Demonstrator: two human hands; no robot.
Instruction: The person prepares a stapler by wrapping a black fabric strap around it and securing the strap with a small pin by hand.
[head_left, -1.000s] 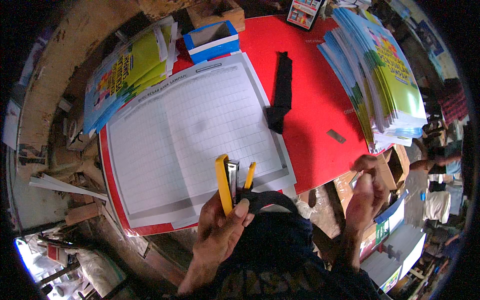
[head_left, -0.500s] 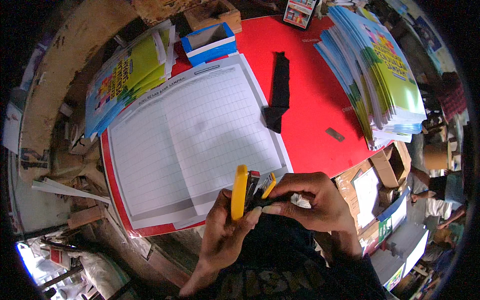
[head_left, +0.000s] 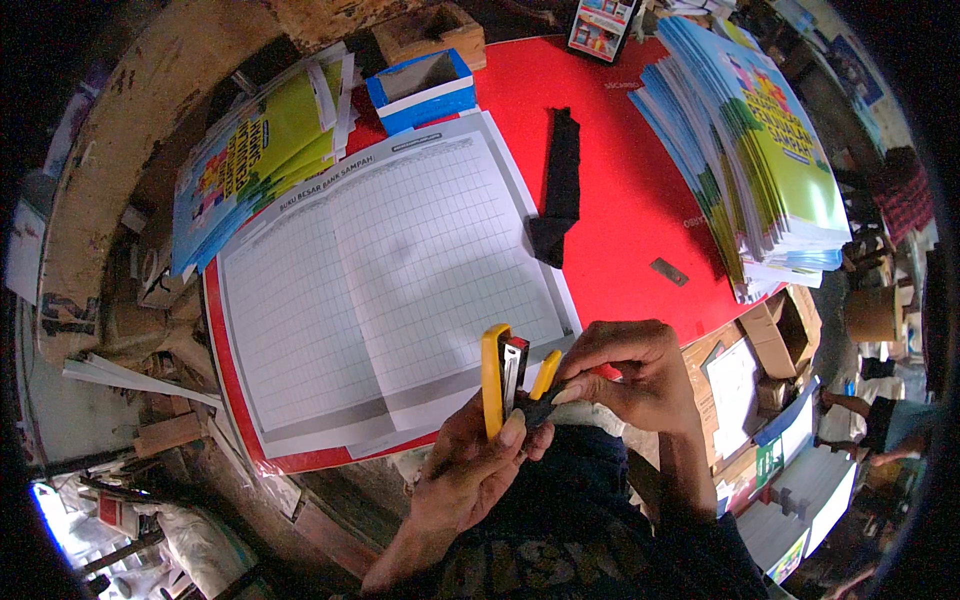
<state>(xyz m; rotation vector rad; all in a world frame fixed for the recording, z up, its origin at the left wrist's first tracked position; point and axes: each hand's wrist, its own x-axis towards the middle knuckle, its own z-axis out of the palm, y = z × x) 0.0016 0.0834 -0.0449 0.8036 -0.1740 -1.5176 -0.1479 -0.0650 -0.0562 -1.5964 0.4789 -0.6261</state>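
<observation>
Just past the table's near edge, my left hand (head_left: 475,465) is closed around a yellow stapler (head_left: 492,385). Its two yellow arms stand spread apart, with the metal staple channel showing between them. My right hand (head_left: 635,375) is closed in a pinch at the dark end of the stapler, beside the shorter yellow arm. Whether that dark end is the stapler's own part or something wrapped round it, I cannot tell. Beyond both hands lies a large white sheet with a printed grid (head_left: 400,260). A folded black strip (head_left: 560,185) rests by its right edge.
The red tabletop (head_left: 625,150) carries stacks of colourful booklets at left (head_left: 235,165) and right (head_left: 775,140). At the back stand a blue-and-white box (head_left: 425,105) and a tablet-like display (head_left: 600,28). A small metal plate (head_left: 669,271) lies at right. Cardboard boxes (head_left: 785,335) sit beyond the right edge.
My left hand and the stapler have shifted slightly right, and the staple channel now shows more plainly. The right hand has risen a little, still pinching at the stapler's dark end.
</observation>
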